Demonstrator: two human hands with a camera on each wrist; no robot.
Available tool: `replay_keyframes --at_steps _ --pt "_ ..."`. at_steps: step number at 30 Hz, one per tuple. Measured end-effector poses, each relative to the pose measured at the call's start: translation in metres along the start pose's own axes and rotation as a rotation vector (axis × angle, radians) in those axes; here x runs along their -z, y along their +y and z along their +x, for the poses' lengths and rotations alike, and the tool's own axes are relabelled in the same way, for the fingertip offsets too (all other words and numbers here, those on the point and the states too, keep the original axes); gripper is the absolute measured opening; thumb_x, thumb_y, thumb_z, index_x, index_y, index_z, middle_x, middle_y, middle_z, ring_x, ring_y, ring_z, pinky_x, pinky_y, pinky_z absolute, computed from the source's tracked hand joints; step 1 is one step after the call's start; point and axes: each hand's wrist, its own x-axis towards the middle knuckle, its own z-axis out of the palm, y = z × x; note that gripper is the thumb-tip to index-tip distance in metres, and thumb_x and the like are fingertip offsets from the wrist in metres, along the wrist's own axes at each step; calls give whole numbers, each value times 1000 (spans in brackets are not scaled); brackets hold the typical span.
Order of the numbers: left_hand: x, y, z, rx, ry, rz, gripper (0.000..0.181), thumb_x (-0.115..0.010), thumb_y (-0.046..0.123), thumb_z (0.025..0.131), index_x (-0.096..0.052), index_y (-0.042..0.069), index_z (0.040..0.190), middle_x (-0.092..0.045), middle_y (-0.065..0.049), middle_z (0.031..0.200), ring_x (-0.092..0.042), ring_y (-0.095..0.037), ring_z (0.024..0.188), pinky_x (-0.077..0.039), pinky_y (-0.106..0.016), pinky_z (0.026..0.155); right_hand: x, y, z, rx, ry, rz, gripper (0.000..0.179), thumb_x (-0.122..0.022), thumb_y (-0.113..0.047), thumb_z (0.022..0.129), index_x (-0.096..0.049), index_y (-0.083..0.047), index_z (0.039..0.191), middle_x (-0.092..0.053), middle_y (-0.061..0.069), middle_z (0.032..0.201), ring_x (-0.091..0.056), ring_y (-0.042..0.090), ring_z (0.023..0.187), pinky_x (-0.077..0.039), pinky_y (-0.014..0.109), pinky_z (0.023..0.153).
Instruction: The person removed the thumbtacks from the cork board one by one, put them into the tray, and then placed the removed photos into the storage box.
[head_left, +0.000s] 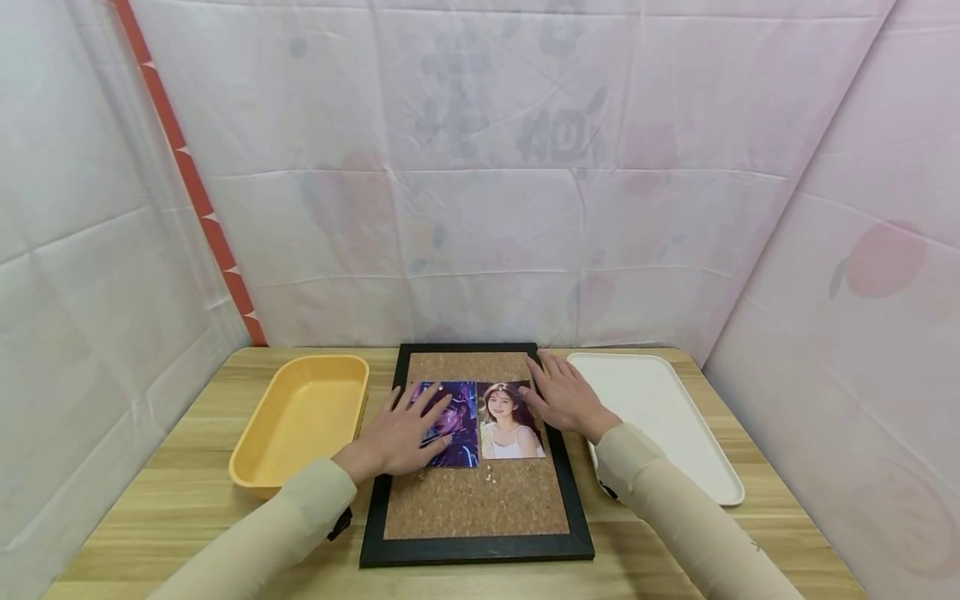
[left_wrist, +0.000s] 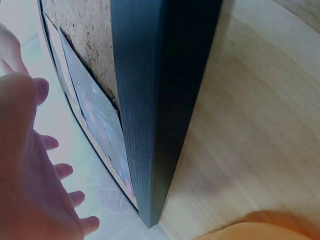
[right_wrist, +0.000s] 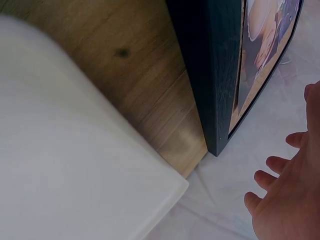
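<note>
A black-framed cork board point(head_left: 480, 507) lies on the table with two photos side by side. My left hand point(head_left: 396, 433), fingers spread and straight, hovers over the left photo point(head_left: 467, 433), a dark purple and blue print partly covered by it. In the left wrist view, the left hand point(left_wrist: 30, 175) shows a gap above the board. To the right lies a portrait photo point(head_left: 506, 437) of a person in a white top. Over that photo's upper right edge and the frame is my right hand point(head_left: 566, 396), its fingers extended. Neither hand holds anything.
A yellow tray point(head_left: 238, 454) stands left of the board, and a white tray point(head_left: 731, 487) lies to the right, partly under the right forearm. Pale printed cloth point(head_left: 487, 225) encloses the back and sides of the wooden table point(head_left: 150, 500).
</note>
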Motion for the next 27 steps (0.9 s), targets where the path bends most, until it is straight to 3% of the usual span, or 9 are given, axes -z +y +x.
replay_keyframes --at_steps 21,27 --pt "-6 5 4 -28 -8 -40 71 -46 57 103 -36 17 161 -27 -15 167 -18 -44 154 -17 -67 120 -7 -2 5 6 -19 18 69 -43 -44 109 -29 -1 160 -27 26 163 -29 47 148 -22 64 120" --pt "-14 2 7 -29 -10 -47 73 -43 61 103 -33 20 162 -24 -11 169 -16 -41 155 -17 -67 120 -10 -2 5 11 -22 24 69 -42 -44 109 -29 0 160 -26 27 163 -29 47 149 -24 64 119"
